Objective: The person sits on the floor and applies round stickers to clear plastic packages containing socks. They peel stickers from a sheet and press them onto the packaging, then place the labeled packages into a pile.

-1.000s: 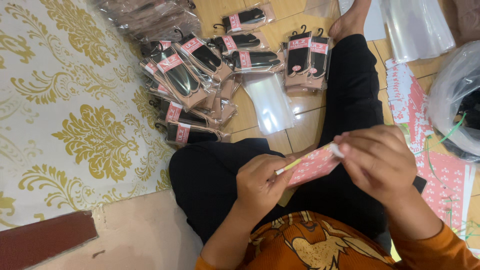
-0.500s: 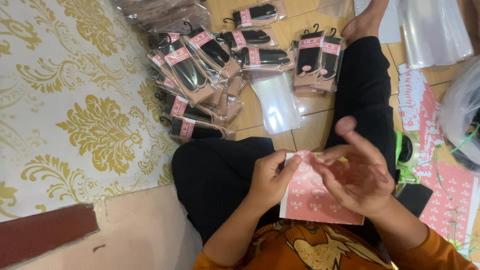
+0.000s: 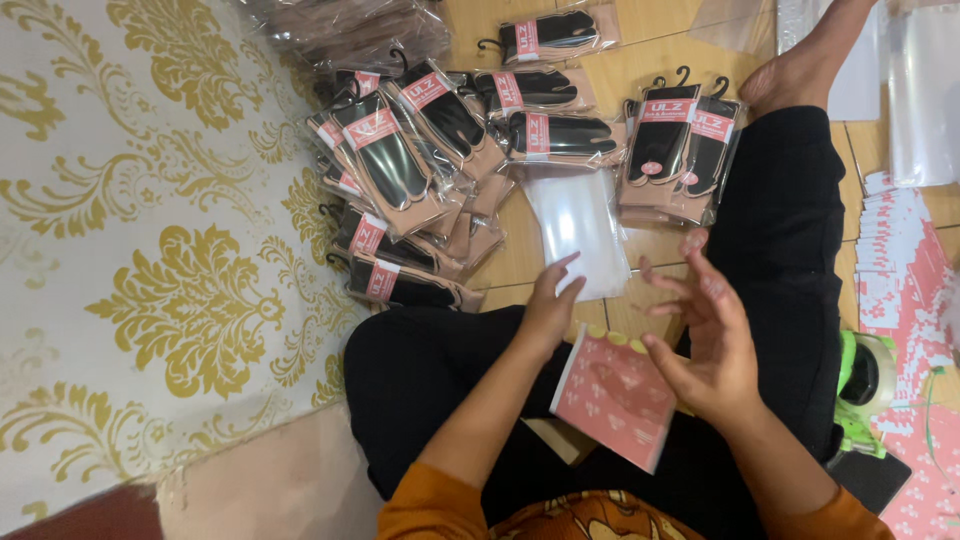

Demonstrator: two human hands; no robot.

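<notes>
pretty even indoor light, warm-ish, no hard shadows. some glare on the clear plastic bags [image 3: 575, 225] mid frame and the plastic sheets [image 3: 915, 95] upper right. right hand [image 3: 705, 335] is a bit motion blurred, esp the fingertips. black trousers [image 3: 440, 390] lose detail, rest is sharp enough.

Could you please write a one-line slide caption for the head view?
Seated person's left hand reaches toward clear plastic bags while a pink card rests on their lap beside packaged socks.
</notes>
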